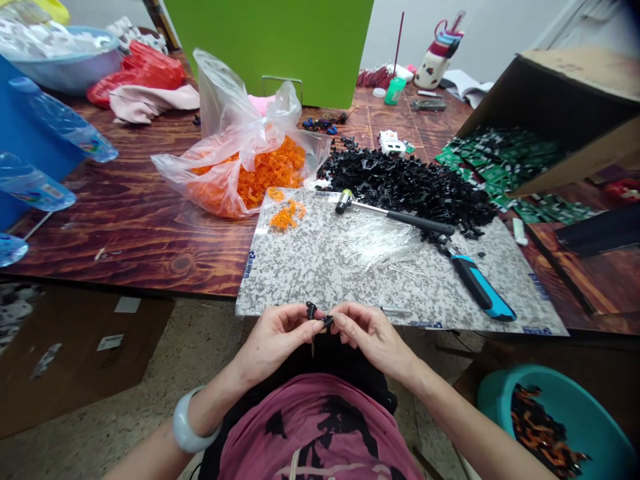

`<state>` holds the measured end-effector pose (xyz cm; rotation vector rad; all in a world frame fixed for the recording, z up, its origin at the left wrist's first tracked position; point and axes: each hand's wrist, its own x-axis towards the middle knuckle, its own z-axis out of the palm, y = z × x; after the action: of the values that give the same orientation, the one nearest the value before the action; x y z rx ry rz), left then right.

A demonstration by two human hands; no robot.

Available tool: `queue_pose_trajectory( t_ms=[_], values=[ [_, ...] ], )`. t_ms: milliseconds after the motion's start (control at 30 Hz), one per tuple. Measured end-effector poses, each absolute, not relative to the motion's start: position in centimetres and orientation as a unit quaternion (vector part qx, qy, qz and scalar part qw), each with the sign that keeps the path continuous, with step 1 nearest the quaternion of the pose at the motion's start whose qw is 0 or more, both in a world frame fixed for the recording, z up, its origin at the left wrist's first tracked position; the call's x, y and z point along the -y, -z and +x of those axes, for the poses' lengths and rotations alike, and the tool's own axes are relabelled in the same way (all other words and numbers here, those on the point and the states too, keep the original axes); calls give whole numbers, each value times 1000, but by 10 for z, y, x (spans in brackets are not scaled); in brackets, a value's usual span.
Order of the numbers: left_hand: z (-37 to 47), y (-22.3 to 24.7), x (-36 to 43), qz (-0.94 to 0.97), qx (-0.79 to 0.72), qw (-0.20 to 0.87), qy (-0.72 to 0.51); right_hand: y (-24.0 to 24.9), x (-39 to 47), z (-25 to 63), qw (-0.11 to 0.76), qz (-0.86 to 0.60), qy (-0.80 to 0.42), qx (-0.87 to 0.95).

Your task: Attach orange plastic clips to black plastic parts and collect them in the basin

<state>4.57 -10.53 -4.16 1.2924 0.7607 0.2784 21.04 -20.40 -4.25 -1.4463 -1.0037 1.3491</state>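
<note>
Close to my body, just past the near edge of the speckled board, both hands meet at a small black plastic part. My left hand pinches it between thumb and fingers. The fingertips of my right hand are closed at the part's right end; whether they hold a separate piece I cannot make out. Ahead on the board lie a small hammer, blue-and-black-handled pliers, thin clear strips or pins and a few orange plastic pieces.
A heap of black parts covers the board's back. Left of it stands a clear bag of orange pieces. A tipped carton spills green circuit boards. A teal tub with black-and-orange parts stands low at right; bottles are at left.
</note>
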Motion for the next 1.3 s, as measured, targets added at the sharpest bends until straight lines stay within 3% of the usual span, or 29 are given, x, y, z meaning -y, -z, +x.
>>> queue_pose_trajectory(
  t_ms=[400,567,700,833,1300],
  values=[
    [56,41,116,512,-374,724,-272,43,194,185,586,-476,-648,101],
    [58,39,119,567,-373,669,-303,45,193,194,549,-542,-596,223],
    [50,34,112,621,-343,671,-214,34,188,212,534,-615,-485,319],
    [47,29,109,666,-294,672,-138,24,183,215,477,-606,-493,403],
    [45,30,123,757,-295,509,-285,13,186,191,502,-603,-422,454]
  ],
)
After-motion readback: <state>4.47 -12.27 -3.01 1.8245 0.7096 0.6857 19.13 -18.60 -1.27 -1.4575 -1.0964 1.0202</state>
